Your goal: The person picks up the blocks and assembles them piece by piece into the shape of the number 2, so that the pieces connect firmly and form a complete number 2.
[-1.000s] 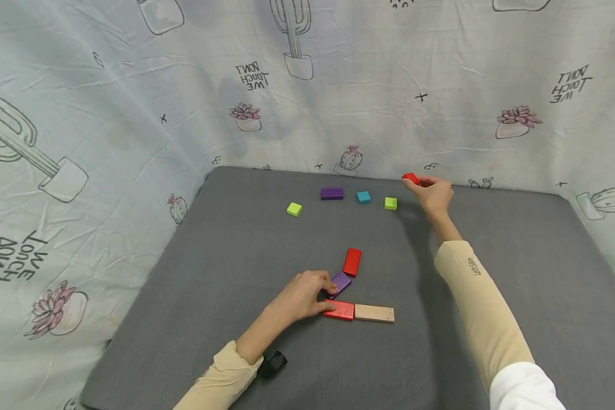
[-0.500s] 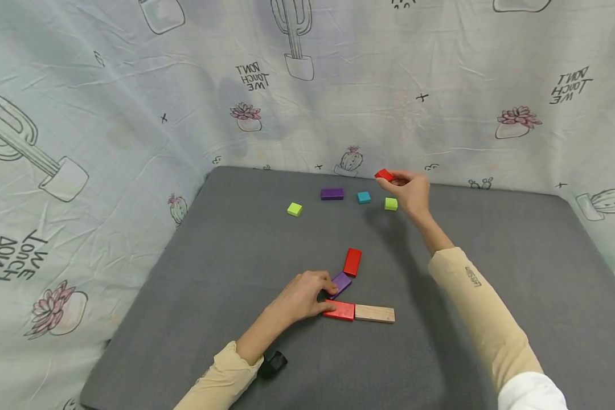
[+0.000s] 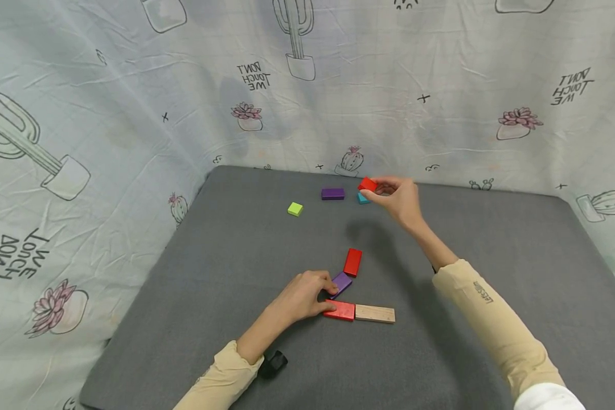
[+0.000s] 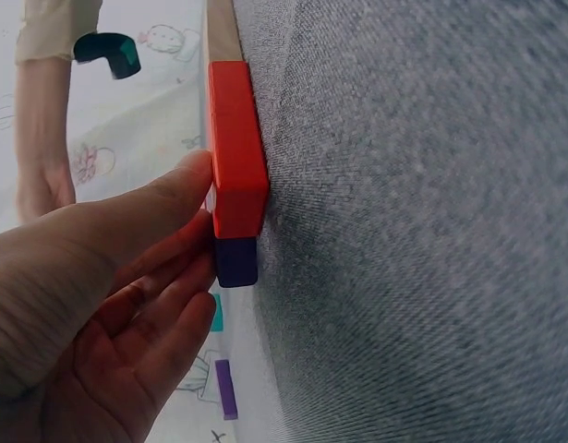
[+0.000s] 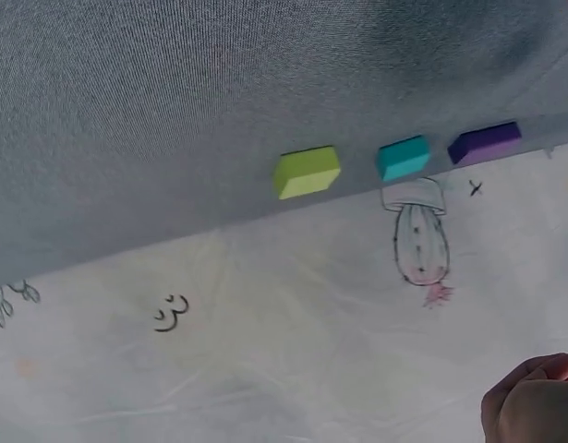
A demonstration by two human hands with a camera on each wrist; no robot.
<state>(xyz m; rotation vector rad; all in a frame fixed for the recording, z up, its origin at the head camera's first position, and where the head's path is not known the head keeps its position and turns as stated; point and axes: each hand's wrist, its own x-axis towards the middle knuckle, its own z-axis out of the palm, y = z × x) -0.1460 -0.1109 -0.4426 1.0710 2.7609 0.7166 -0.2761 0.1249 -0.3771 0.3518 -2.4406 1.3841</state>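
In the head view my right hand (image 3: 397, 200) pinches a red block (image 3: 367, 184) between thumb and fingers, above the table near its back edge. From that angle the block partly covers a teal block (image 3: 363, 199). My left hand (image 3: 299, 296) rests at the near blocks, its thumb on a flat red block (image 3: 340, 311) and its fingertips at a purple block (image 3: 341, 283). The left wrist view shows the thumb against the red block (image 4: 237, 148), with the other fingers loosely extended. A wooden block (image 3: 374, 314) lies end to end with that red block; another red block (image 3: 353, 262) adjoins the purple one.
Along the back lie a purple block (image 3: 332, 194) and a lime block (image 3: 295, 209). A second lime block (image 5: 307, 173), hidden in the head view, shows in the right wrist view. A printed cloth (image 3: 389, 114) hangs behind the grey table (image 3: 225, 239).
My right hand has carried the red block leftward along the back, past the lime block to over the teal one. The left hand and the near blocks have stayed in place.
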